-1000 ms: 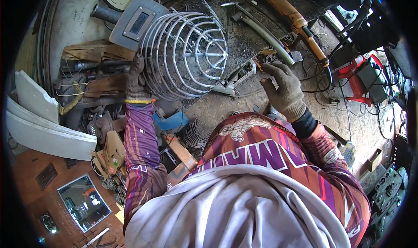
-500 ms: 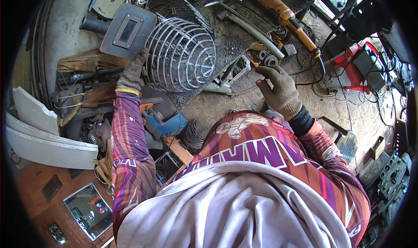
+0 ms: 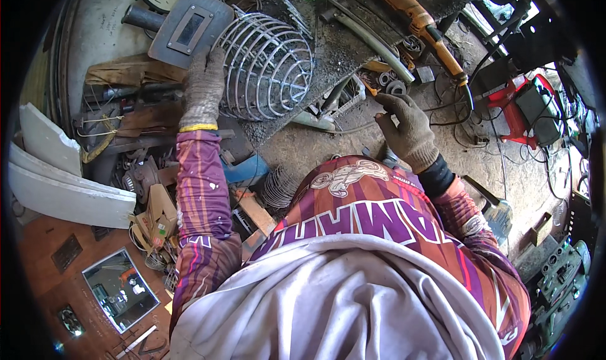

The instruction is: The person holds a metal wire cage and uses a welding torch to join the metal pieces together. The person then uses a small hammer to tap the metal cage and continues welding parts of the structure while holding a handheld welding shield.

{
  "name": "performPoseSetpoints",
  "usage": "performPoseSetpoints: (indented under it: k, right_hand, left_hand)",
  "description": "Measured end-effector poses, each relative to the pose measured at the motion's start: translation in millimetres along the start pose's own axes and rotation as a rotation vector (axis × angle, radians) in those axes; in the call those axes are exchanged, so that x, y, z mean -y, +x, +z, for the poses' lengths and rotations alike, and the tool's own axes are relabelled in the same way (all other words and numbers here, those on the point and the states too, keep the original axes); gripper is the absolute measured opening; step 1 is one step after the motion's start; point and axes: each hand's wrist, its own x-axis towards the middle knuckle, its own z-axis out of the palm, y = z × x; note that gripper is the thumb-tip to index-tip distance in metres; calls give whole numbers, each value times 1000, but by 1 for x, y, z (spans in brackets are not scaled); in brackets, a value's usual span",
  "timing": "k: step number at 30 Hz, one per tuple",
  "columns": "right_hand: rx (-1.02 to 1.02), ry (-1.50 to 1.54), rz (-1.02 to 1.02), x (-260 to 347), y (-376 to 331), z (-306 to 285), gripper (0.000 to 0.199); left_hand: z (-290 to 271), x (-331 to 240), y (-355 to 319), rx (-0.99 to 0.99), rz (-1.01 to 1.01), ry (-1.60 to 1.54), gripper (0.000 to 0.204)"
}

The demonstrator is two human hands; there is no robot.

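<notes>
A dome-shaped cage of bent metal rods (image 3: 268,69) lies on its side on a dark, gritty metal surface (image 3: 341,50). My gloved left hand (image 3: 205,88) is closed at the cage's left rim, its fingertips partly hidden there. Just beyond those fingers rests a dark welding shield (image 3: 191,28) with a small framed window, close against the cage. My gloved right hand (image 3: 407,129) hovers to the right, in front of my body. Its fingers are half curled, with a gap between thumb and forefinger, and nothing shows in it.
An orange angle grinder (image 3: 413,16) lies at the back right, its cord trailing down. A bent metal pipe (image 3: 375,44) is left of it. Metal rings (image 3: 394,85) lie near my right hand. A red stool (image 3: 505,110) stands right; a wire coil (image 3: 281,186) lies near my body.
My left hand has shifted forward and a little right along the cage's rim, toward the shield. My right hand's thumb and fingers have drawn slightly closer together. The view has tilted slightly.
</notes>
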Motion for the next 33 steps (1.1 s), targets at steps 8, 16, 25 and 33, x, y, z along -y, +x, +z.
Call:
performPoseSetpoints:
  k: [8,16,25,33]
  right_hand:
    - [81,26,55,-12,-7,-10,32]
    - [124,39,109,-15,-7,-22,34]
    - [124,-8,134,-19,-11,-19,33]
    - [117,-1,156,-9,-10,-14,33]
  left_hand:
    - [0,-8,21,201,-166,-339,81]
    - [-48,-34,44,415,-569,-903,86]
    - [6,21,95,503,-688,-845,82]
    - [18,18,98,459,-572,-951,71]
